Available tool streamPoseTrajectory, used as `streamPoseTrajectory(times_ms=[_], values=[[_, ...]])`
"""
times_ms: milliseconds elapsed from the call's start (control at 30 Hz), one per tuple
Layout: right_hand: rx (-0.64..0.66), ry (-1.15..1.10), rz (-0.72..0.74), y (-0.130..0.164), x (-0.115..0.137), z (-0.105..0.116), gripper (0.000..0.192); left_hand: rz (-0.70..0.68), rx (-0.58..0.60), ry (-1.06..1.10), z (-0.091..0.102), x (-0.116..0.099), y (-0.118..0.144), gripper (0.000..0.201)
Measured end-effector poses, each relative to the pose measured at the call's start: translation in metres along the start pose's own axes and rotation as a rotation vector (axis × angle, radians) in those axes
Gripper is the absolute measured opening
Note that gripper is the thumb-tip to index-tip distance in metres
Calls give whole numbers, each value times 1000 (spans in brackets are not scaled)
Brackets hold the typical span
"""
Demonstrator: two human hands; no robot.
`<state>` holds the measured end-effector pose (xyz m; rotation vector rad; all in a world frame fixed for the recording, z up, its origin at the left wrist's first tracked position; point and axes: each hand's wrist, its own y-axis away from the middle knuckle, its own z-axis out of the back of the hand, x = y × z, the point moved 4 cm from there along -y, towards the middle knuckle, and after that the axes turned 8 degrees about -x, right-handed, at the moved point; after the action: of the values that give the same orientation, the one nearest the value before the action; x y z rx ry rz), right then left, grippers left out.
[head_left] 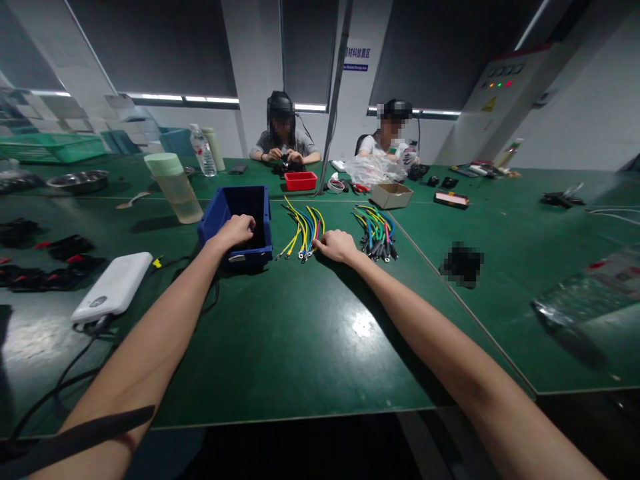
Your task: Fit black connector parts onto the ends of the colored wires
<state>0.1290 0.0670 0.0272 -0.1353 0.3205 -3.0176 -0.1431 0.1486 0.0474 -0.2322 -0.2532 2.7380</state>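
My left hand (237,231) reaches into a blue plastic bin (235,256), its fingers curled downward. The bin's dark inside hides the fingertips and whatever they grip. On the table right of the bin lies a loose bundle of yellow and blue cables (303,230) with metal ring terminals at their near ends. My right hand (338,246) rests at the right side of this bundle, fingers bent together and closed on a cable end. Just right of that hand lies a second bundle of green, blue, yellow and red cables (375,230) with black sleeves and ring terminals.
A bottle with a green lid (175,190) stands left of the bin. A white power bank (114,283) with cords lies at left, near black parts (50,273). Behind are a red tray (300,181) and a cardboard box (391,195). Two people sit across the green table (300,360).
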Motion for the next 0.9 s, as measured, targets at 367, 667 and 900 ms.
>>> streamPoseTrajectory(times_ms=[367,667,900], values=[[66,2,-187,4,6,5,49,113,-175,46,-1,8,-7,30],[95,-66,-247,4,5,6,48,60,-174,-2,-3,5,-6,31],[53,-421,-353,-2,-14,-5,33,76,-190,15,-2,5,-7,28]])
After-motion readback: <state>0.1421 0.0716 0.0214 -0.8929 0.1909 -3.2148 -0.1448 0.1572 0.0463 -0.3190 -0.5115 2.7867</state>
